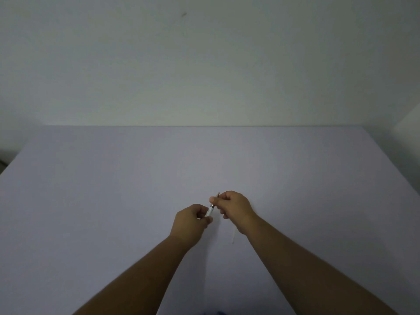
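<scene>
Head view: both hands are meeting over the pale lilac table (91, 201), sharing one small pen (211, 209). The left hand (189, 221) is gripping the white lower end of the pen, with fingers curled round it and the thumb pressing from the near side. The right hand (234, 206) is pinching the darker upper end between thumb and forefinger, and its other fingers are curling in tight. The pen is tilting, its low end toward the left hand, and its dark tip is poking out just past the right hand's knuckles. It is being held up off the table, and both bare forearms are reaching in from the near edge. A thin pale strip (233, 237) is lying on the table just nearer than the pen, beside the right wrist; it is too faint to identify. A plain wall (204, 64) is rising well beyond the pen.
</scene>
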`<state>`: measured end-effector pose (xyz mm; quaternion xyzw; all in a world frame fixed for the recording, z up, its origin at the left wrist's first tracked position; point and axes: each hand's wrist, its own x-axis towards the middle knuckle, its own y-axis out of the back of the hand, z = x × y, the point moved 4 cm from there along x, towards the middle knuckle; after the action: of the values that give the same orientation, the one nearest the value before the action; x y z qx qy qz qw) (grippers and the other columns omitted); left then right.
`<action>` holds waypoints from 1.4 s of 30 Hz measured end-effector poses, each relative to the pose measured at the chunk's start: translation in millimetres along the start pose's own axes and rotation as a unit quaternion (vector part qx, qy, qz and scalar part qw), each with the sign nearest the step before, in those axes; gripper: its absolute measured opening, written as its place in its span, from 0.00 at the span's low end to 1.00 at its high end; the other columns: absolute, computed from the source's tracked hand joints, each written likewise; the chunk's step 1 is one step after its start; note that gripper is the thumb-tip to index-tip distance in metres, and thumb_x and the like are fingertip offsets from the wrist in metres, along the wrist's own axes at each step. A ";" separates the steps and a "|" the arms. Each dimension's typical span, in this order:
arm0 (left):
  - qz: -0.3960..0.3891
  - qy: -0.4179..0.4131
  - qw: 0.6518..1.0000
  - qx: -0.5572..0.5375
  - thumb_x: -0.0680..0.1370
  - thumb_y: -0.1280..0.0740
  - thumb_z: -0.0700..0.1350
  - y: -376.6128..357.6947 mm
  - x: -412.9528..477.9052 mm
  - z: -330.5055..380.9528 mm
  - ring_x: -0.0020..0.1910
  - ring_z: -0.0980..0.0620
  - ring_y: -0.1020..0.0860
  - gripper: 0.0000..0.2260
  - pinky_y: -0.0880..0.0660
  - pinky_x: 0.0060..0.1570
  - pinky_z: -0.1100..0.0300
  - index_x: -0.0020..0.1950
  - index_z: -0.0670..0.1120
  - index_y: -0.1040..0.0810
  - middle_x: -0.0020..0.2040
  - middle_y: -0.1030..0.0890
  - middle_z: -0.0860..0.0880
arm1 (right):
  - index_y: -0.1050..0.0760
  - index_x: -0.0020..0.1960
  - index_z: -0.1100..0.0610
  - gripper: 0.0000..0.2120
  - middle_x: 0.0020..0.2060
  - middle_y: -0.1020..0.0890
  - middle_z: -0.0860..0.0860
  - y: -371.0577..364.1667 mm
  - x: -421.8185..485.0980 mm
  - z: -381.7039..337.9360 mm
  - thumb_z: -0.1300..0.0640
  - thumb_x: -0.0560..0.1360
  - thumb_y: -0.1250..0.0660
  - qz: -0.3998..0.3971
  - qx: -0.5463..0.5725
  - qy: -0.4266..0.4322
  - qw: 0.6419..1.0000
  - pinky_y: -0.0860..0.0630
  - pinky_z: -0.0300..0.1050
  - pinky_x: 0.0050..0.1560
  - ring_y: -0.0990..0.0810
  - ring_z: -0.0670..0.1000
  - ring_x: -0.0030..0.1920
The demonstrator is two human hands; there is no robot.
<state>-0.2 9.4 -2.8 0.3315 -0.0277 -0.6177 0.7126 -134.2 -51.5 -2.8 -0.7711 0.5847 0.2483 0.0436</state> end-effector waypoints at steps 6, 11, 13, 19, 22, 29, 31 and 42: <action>0.008 0.012 1.000 -0.009 0.73 0.29 0.44 3.4 -1.5 3.8 0.29 0.59 0.23 0.09 0.29 0.29 0.67 0.37 0.56 0.25 0.33 0.20 0.54 | 0.22 0.43 0.49 0.05 0.39 0.20 0.47 -3.2 -2.0 -3.8 0.49 0.73 0.32 -0.034 0.057 -0.005 0.998 0.26 0.40 0.37 0.25 0.47 0.37; -0.002 0.009 1.000 -0.001 0.72 0.29 0.43 2.7 -4.5 5.3 0.29 0.59 0.23 0.07 0.29 0.29 0.68 0.38 0.54 0.24 0.33 0.20 0.53 | 0.29 0.34 0.53 0.15 0.31 0.26 0.49 0.0 -2.9 -3.7 0.46 0.69 0.28 0.004 -0.018 -0.017 1.000 0.30 0.41 0.34 0.31 0.49 0.32; -0.001 0.014 1.000 -0.007 0.72 0.29 0.43 3.6 -5.7 5.2 0.29 0.57 0.23 0.06 0.28 0.30 0.66 0.39 0.53 0.23 0.33 0.19 0.52 | 0.26 0.38 0.52 0.12 0.35 0.24 0.48 -1.7 -3.6 -4.3 0.45 0.71 0.30 -0.022 0.005 -0.021 1.000 0.29 0.41 0.36 0.29 0.49 0.35; -0.004 0.009 1.000 0.001 0.73 0.29 0.43 4.8 -7.9 10.4 0.30 0.56 0.23 0.03 0.29 0.32 0.65 0.43 0.49 0.22 0.34 0.19 0.51 | 0.27 0.37 0.56 0.15 0.35 0.24 0.50 -1.4 -7.7 -5.6 0.45 0.70 0.29 -0.011 -0.022 -0.023 0.999 0.29 0.42 0.36 0.30 0.49 0.33; -0.001 0.014 1.000 -0.011 0.72 0.29 0.43 4.5 -8.1 10.8 0.30 0.56 0.24 0.03 0.28 0.32 0.65 0.44 0.47 0.21 0.34 0.19 0.50 | 0.24 0.43 0.55 0.13 0.40 0.23 0.50 -1.2 -8.9 -8.2 0.44 0.71 0.31 -0.035 0.007 -0.030 0.999 0.29 0.41 0.38 0.28 0.49 0.38; -0.006 0.015 1.000 -0.002 0.72 0.29 0.43 1.4 -9.4 12.0 0.30 0.57 0.23 0.04 0.27 0.32 0.65 0.45 0.47 0.21 0.35 0.19 0.50 | 0.26 0.36 0.52 0.13 0.35 0.24 0.49 3.9 -10.1 -10.7 0.44 0.70 0.30 -0.042 -0.032 -0.054 0.997 0.31 0.40 0.34 0.29 0.48 0.34; 0.000 0.019 1.000 -0.005 0.72 0.28 0.43 3.0 -9.2 11.3 0.30 0.56 0.23 0.04 0.27 0.32 0.64 0.45 0.46 0.21 0.36 0.18 0.49 | 0.23 0.41 0.52 0.10 0.38 0.23 0.49 4.2 -10.3 -11.6 0.45 0.72 0.31 -0.071 0.002 -0.054 0.996 0.31 0.40 0.36 0.29 0.48 0.37; 0.006 0.015 1.000 0.015 0.71 0.28 0.44 4.5 -9.8 16.6 0.35 0.50 0.21 0.04 0.23 0.37 0.58 0.44 0.47 0.21 0.40 0.17 0.46 | 0.21 0.44 0.54 0.07 0.40 0.21 0.50 4.0 -14.6 -13.4 0.51 0.73 0.31 -0.071 0.037 -0.037 0.996 0.30 0.40 0.36 0.28 0.48 0.36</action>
<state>-6.1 11.0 16.0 0.3509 -0.0285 -0.6082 0.7114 -136.2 -44.8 16.1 -0.7991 0.5349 0.2509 0.1114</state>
